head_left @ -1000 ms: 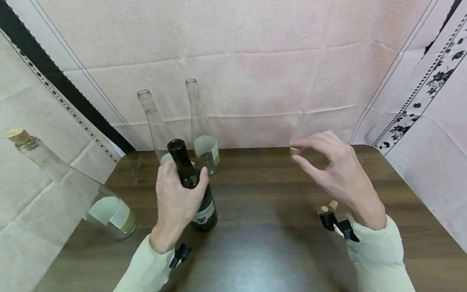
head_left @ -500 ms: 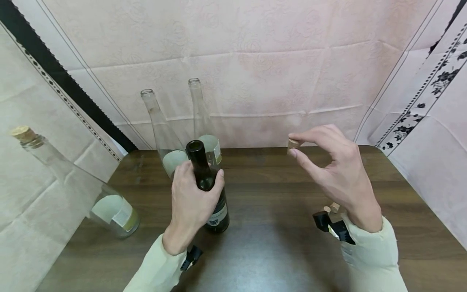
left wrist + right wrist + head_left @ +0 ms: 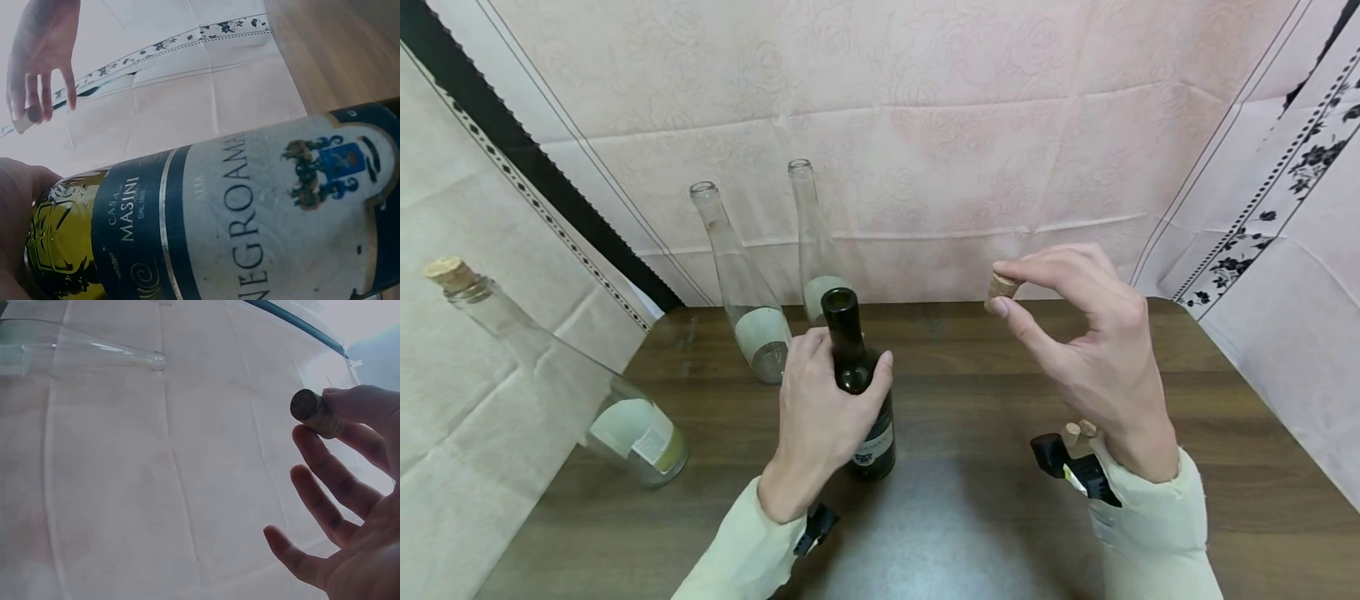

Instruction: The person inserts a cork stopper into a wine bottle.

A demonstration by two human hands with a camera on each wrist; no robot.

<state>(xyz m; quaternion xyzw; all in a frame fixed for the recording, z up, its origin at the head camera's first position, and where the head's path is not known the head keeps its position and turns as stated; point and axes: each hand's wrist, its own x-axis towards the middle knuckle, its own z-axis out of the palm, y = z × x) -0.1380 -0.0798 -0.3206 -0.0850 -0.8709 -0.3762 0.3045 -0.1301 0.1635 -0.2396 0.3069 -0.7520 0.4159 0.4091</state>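
My left hand (image 3: 823,404) grips a dark green wine bottle (image 3: 846,333) around its shoulder, with the uncorked mouth facing up. Its white and navy label (image 3: 250,206) fills much of the left wrist view. To the right, my right hand (image 3: 1090,333) pinches a cork (image 3: 1002,287) between thumb and fingertips, raised above the table's far edge. The right wrist view shows the cork's dark end (image 3: 305,405) and the other fingers spread. Bottle mouth and cork are apart, at a similar height in the head view.
Two uncorked clear bottles, a left one (image 3: 737,267) and a right one (image 3: 812,225), stand behind my left hand. A corked clear bottle (image 3: 565,367) stands at the left of the wooden table (image 3: 955,417). Loose corks (image 3: 1072,430) lie by my right wrist. Cloth (image 3: 925,167) hangs behind.
My left hand has brought the wine bottle to the right, uncovering more of the left clear bottle behind. My right hand has shifted slightly and tilted the cork.
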